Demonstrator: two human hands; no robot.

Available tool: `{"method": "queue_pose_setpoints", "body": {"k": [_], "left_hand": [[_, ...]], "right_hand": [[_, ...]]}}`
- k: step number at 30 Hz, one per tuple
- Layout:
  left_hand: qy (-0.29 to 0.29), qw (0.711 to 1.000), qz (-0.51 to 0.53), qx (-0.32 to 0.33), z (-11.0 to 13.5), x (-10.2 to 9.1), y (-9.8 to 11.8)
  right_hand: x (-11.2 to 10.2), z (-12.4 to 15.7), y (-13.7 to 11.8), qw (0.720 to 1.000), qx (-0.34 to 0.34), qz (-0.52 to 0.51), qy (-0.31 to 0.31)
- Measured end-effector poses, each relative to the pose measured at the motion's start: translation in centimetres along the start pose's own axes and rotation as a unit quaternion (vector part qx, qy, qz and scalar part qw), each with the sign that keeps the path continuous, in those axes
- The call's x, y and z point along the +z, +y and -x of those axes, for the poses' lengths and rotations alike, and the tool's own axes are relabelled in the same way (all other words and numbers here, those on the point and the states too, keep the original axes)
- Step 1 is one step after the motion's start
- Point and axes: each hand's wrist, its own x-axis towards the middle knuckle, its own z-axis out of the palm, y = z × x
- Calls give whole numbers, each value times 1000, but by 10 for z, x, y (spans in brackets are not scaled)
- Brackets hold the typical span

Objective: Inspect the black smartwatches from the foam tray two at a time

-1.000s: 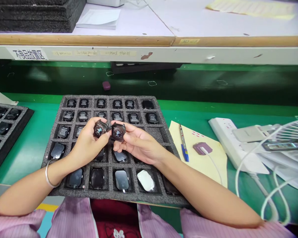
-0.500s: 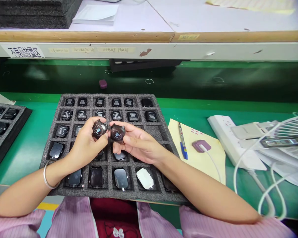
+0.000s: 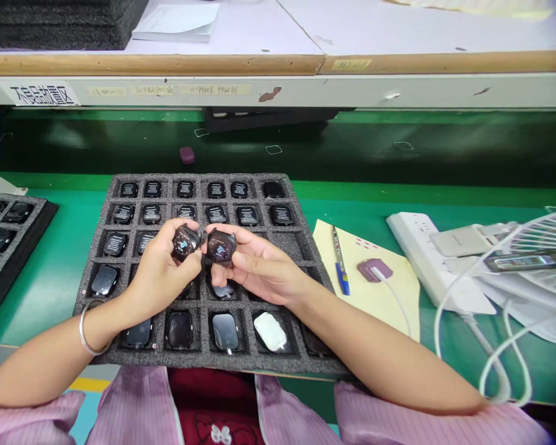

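over the green workbench (image 3: 69,247), mid-frame, left hand (image 3: 160,267) and right hand (image 3: 265,267) each pinch a smartwatch (image 3: 220,247), seemingly angled for easy viewing

A blue-capped pen (image 3: 341,278) lies on yellow paper (image 3: 361,315) near a white power strip (image 3: 424,256).

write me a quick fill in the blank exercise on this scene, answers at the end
1. The left hand and right hand together hold ____ small dark watches with lit screens.
2. The thin silver metal bangle is on the person's ____ wrist.
3. The slim part-blue pen lies on a sheet of paper coloured pale ____.
4. The rectangular dark grey foam tray lies on a bench surface coloured ____.

Missing words: two; left; yellow; green.
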Motion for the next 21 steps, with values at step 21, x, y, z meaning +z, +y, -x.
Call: {"method": "queue_pose_setpoints", "body": {"k": [21], "left_hand": [[13, 1000, -1, 18, 2, 1, -6]], "right_hand": [[1, 0, -1, 1000, -19, 1, -2]]}}
